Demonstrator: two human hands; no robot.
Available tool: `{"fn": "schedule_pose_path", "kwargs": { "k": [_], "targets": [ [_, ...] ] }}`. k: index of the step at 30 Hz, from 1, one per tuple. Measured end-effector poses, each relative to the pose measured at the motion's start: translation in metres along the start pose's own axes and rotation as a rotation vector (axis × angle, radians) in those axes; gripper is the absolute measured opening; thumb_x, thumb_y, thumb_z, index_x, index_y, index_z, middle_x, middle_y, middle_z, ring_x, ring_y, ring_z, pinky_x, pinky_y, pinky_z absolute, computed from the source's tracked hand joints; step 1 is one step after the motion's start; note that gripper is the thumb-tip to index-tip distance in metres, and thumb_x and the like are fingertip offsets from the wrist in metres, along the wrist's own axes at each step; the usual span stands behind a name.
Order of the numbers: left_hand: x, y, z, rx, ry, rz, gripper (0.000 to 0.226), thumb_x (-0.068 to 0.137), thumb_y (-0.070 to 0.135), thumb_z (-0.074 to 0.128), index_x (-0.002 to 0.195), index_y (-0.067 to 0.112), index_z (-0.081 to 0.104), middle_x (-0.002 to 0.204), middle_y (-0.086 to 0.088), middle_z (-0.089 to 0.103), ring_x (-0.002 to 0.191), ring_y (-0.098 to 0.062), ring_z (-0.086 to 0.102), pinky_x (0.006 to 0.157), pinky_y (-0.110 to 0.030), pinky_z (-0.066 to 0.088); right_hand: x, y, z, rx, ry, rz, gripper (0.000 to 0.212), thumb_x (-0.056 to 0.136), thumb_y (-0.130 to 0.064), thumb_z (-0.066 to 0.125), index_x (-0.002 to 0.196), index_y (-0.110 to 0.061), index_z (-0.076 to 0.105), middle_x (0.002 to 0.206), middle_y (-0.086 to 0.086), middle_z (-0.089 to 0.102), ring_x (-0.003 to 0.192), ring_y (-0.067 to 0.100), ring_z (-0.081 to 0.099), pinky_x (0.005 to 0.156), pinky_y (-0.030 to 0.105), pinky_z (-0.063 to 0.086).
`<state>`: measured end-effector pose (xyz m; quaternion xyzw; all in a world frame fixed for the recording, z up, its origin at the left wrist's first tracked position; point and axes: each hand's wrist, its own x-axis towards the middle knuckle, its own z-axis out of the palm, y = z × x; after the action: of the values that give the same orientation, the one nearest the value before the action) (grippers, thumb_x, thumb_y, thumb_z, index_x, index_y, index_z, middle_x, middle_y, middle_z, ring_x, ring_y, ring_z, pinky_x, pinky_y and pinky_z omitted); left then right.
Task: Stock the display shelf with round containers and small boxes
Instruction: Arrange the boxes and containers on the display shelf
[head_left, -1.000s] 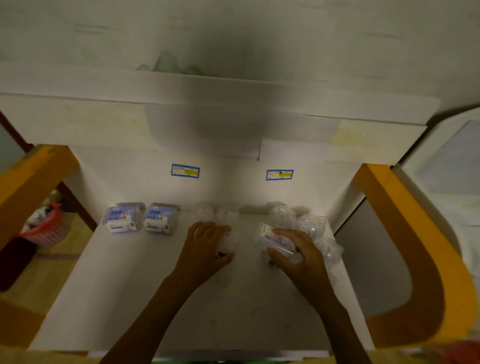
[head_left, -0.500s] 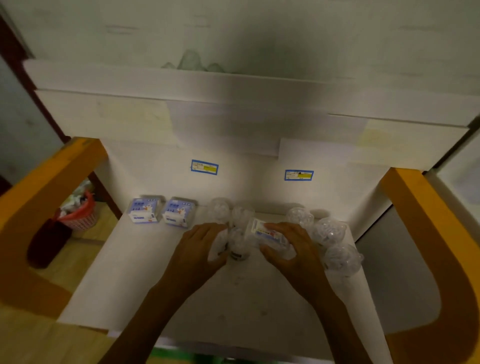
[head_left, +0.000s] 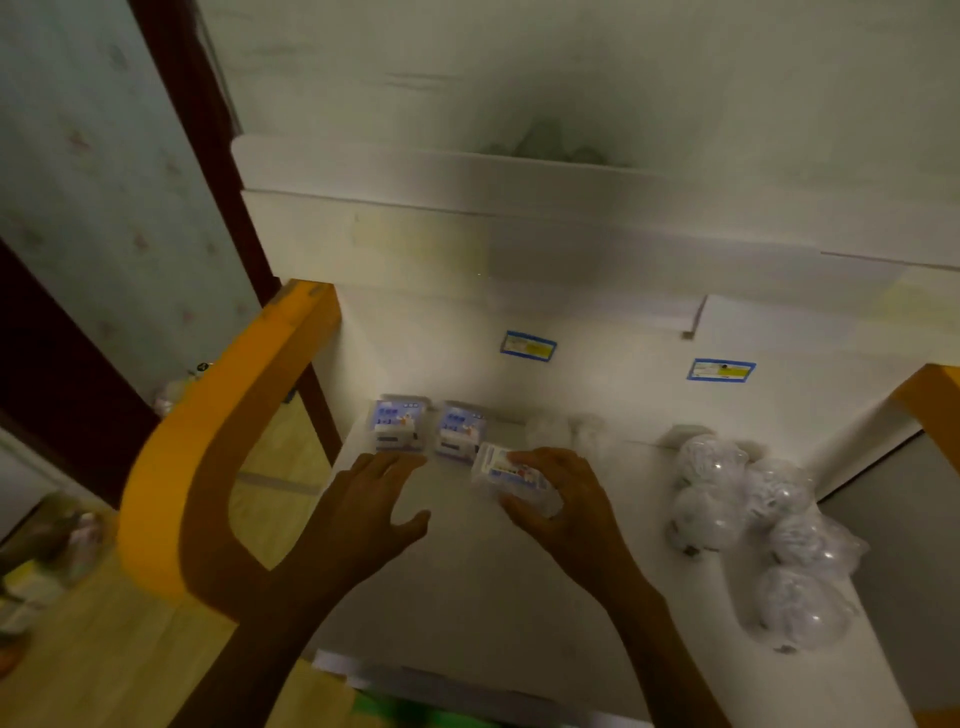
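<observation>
On the white shelf board, two small blue-and-white boxes stand side by side at the back left. My right hand grips a third small box just in front of and right of them. My left hand hovers with spread fingers beside it, just in front of the left box, holding nothing. Several clear round containers lie in a loose cluster at the right side of the shelf. Two more blurred round containers sit at the back middle.
Orange side frames flank the shelf at left and right. Two blue price labels stick on the back panel. An upper white shelf overhangs. A wooden floor with blurred items lies at the lower left.
My right hand carried the box leftward, from beside the right cluster to next to the two standing boxes. My left hand let go of a round container and opened. The view swung right.
</observation>
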<state>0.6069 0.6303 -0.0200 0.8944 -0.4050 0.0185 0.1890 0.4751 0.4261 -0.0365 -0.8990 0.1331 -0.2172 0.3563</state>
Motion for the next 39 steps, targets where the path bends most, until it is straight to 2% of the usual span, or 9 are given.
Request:
{"fn": "schedule_pose_path", "kwargs": {
  "k": [7,14,16,18,22,28,31,35,39],
  "targets": [
    [-0.002,-0.047,-0.002,0.036,-0.043,0.045,0.063,0.08,0.046,0.065,0.135,0.024,0.045,0.134,0.002,0.049,0.121,-0.018,0.046,0.095,-0.032,0.04,-0.005,-0.012,0.079,-0.115,-0.067,0.001,0.049,0.081,-0.056,0.058,0.122,-0.03,0.057,0.121,-0.007,0.052,0.11,0.007,0.045,0.089,0.014,0.038],
    [-0.011,-0.067,0.002,0.003,-0.064,0.082,0.057,0.079,0.044,0.065,0.13,0.023,0.05,0.126,0.001,0.053,0.115,-0.021,0.051,0.089,-0.035,0.044,-0.014,-0.005,0.125,-0.186,-0.163,0.092,0.046,0.082,-0.043,0.064,0.124,-0.026,0.055,0.128,-0.001,0.05,0.114,0.018,0.048,0.09,0.022,0.04],
    [-0.013,-0.068,0.001,-0.02,-0.076,0.068,0.058,0.081,0.045,0.063,0.133,0.025,0.047,0.13,0.003,0.051,0.118,-0.019,0.048,0.092,-0.033,0.042,-0.016,-0.004,0.128,-0.222,-0.178,0.103,0.047,0.083,-0.043,0.063,0.127,-0.027,0.054,0.134,0.0,0.049,0.12,0.021,0.047,0.097,0.031,0.042],
    [-0.014,-0.068,0.0,-0.029,-0.103,0.077,0.058,0.082,0.045,0.061,0.134,0.026,0.044,0.132,0.003,0.049,0.12,-0.018,0.046,0.094,-0.032,0.041,-0.02,-0.005,0.126,-0.272,-0.188,0.109,0.049,0.085,-0.041,0.063,0.131,-0.029,0.05,0.143,0.0,0.043,0.13,0.02,0.039,0.106,0.033,0.034],
    [-0.014,-0.066,0.002,-0.027,-0.132,0.116,0.057,0.08,0.042,0.064,0.131,0.023,0.049,0.128,-0.001,0.053,0.116,-0.022,0.05,0.09,-0.038,0.045,-0.026,-0.013,0.112,-0.331,-0.167,0.113,0.06,0.082,-0.034,0.067,0.137,-0.026,0.043,0.15,0.003,0.035,0.137,0.021,0.031,0.111,0.036,0.03],
    [-0.016,-0.038,0.009,-0.061,-0.2,0.198,0.057,0.078,0.039,0.064,0.131,0.021,0.05,0.13,-0.001,0.052,0.117,-0.024,0.048,0.092,-0.039,0.043,-0.056,-0.024,0.054,-0.446,-0.046,0.144,0.059,0.083,-0.047,0.064,0.134,-0.024,0.048,0.141,0.001,0.049,0.129,0.018,0.045,0.104,0.03,0.034],
    [-0.014,-0.017,0.014,-0.086,-0.19,0.272,0.056,0.072,0.042,0.062,0.123,0.019,0.057,0.12,-0.003,0.058,0.107,-0.027,0.056,0.082,-0.041,0.047,-0.076,-0.027,0.02,-0.46,0.036,0.2,0.057,0.084,-0.049,0.062,0.133,-0.023,0.05,0.136,-0.002,0.053,0.124,0.015,0.048,0.102,0.029,0.039],
    [-0.009,0.039,0.02,-0.095,-0.174,0.372,0.056,0.081,0.043,0.061,0.132,0.021,0.05,0.131,-0.001,0.052,0.118,-0.024,0.048,0.093,-0.039,0.041,-0.11,-0.022,-0.029,-0.504,0.166,0.264,0.055,0.085,-0.054,0.05,0.13,-0.024,0.053,0.131,-0.002,0.057,0.119,0.016,0.052,0.098,0.031,0.044],
    [-0.013,0.098,0.032,-0.109,-0.174,0.484,0.057,0.074,0.047,0.052,0.125,0.021,0.055,0.121,-0.001,0.059,0.108,-0.024,0.055,0.087,-0.039,0.046,-0.152,-0.011,-0.076,-0.544,0.246,0.333,0.053,0.087,-0.053,0.049,0.129,-0.022,0.053,0.13,-0.001,0.058,0.119,0.019,0.052,0.096,0.035,0.047]
  ]
}}
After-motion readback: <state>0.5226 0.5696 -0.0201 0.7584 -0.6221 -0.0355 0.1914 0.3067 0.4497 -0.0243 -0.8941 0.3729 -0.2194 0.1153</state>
